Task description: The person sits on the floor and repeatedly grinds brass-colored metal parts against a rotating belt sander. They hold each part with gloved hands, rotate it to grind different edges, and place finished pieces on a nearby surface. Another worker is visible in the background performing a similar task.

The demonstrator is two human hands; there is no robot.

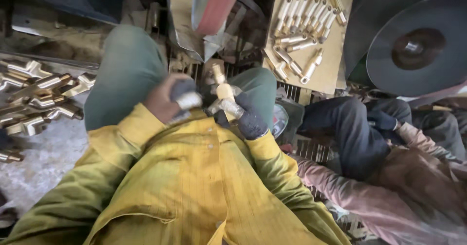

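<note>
While gripped mid-frame in the gloved right hand (249,118), closed fully round the brass fitting (224,90); left hand (170,98) fisted on a wrapped tool (187,99); best held steady.

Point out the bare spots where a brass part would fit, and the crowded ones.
Free: the grey floor patch between the brass pile and the yellow sleeve; the lower edge of the cardboard sheet, below the brass fittings. Crowded: the pile at left, and the seated co-worker at right.
</note>
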